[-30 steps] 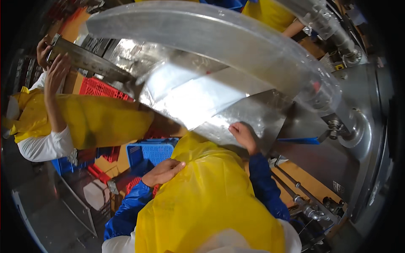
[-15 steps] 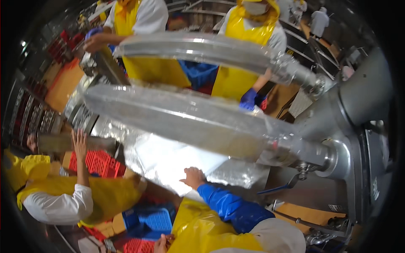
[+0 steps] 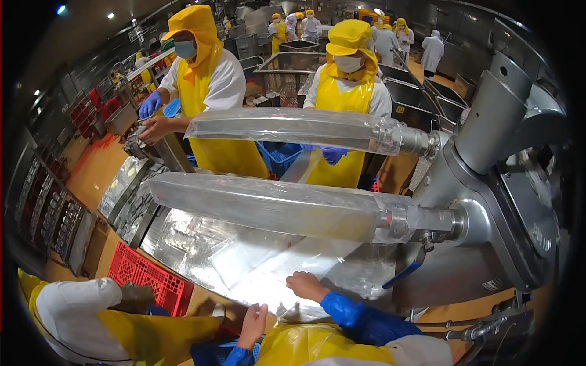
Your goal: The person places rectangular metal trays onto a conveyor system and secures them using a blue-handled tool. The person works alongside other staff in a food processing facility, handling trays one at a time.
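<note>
My right hand (image 3: 307, 287) is above the near edge of the shiny metal table (image 3: 183, 235), its fingers curled in. Nothing shows in it. Lower and further left, my left hand (image 3: 253, 326) points upward with its fingers bunched together. I see nothing in that one either. Flat whitish plastic sheets (image 3: 244, 259) lie on the table beyond my hands. Across the table stretches a long clear plastic sleeve (image 3: 268, 204), drawn over a metal outlet pipe (image 3: 436, 222) at the right. A second clear sleeve (image 3: 287, 125) hangs parallel behind it.
A big grey machine (image 3: 488, 207) stands at the right, with a blue valve handle (image 3: 403, 274) below the near pipe. Two co-workers in yellow aprons face me across the table. Another person (image 3: 146, 329) is at near left, beside a red crate (image 3: 149, 277).
The view has tilted up, so things sit lower in it. My right hand's spread fingers have curled in. My left hand has come further into view. The near-left person's raised hand no longer shows.
</note>
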Demonstrator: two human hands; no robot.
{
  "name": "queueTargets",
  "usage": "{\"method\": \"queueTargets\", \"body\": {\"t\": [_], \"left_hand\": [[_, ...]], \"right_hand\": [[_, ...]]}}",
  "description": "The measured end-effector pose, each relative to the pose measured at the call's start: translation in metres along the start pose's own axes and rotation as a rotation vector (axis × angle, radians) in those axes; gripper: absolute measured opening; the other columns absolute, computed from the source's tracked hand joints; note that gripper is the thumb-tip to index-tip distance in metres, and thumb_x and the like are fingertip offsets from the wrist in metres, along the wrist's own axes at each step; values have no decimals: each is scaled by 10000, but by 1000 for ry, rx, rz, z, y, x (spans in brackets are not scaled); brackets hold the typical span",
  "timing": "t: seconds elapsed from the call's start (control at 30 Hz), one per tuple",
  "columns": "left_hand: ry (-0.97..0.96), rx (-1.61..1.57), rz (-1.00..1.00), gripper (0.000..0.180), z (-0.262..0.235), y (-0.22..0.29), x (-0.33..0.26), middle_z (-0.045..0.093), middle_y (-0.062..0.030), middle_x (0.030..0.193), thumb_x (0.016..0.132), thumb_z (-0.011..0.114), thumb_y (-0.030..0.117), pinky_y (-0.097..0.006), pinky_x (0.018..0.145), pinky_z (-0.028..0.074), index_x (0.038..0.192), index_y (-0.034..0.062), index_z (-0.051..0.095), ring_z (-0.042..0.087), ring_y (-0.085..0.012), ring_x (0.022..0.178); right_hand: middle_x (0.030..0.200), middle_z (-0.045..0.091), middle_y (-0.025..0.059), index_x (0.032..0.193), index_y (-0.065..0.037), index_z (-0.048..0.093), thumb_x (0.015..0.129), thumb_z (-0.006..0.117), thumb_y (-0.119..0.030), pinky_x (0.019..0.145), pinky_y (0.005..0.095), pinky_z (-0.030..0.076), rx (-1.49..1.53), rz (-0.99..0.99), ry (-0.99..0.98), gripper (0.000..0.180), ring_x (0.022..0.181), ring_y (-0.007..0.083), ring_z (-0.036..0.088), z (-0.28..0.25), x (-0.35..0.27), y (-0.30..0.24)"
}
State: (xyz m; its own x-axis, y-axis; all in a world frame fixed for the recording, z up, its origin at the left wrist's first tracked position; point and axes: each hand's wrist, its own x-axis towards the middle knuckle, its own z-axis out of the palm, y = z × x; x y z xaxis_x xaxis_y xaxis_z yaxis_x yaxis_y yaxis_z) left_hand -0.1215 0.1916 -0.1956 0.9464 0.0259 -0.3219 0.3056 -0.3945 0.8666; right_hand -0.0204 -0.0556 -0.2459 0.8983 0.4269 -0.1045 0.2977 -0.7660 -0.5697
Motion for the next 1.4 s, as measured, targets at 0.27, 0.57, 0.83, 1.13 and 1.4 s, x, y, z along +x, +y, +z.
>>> {"method": "queueTargets", "body": {"t": [0.27,0.57,0.83,1.13,1.4], "left_hand": [[-233,-59,223,435,44,88,74,694,-130,781,987,679,401,-334,681,517,944,-32,679,638,-197,708],[-484,167,463,415,61,135,24,641,-107,656,944,732,406,-338,603,488,769,31,699,589,-199,593],[-301,666,1088,653,49,168,18,479,-152,1457,832,725,201,-475,1015,431,1438,95,509,495,-349,1285],[-290,835,1053,230,60,164,38,650,-104,943,835,651,142,-427,744,548,1057,81,634,651,-295,915],[-615,182,237,218,78,76,10,637,-66,882,1007,645,265,-359,637,538,1008,51,602,641,-205,792]], "right_hand": [[973,654,90,983,-109,685,938,695,-313,879,457,487,-15,95,365,210,983,308,633,-95,-92,-31],[865,636,66,1035,-63,660,876,813,-211,744,316,528,906,296,458,265,793,203,622,-69,-148,-29],[903,672,107,1003,-57,654,862,724,-153,816,437,524,277,345,415,184,917,305,657,-96,-176,-56],[992,628,150,1078,-74,601,772,718,-28,854,458,522,-265,428,789,331,926,357,630,-94,-176,-68],[919,615,165,1071,-58,576,823,713,-32,628,420,522,285,479,940,285,732,364,632,-78,-177,-41]]}}
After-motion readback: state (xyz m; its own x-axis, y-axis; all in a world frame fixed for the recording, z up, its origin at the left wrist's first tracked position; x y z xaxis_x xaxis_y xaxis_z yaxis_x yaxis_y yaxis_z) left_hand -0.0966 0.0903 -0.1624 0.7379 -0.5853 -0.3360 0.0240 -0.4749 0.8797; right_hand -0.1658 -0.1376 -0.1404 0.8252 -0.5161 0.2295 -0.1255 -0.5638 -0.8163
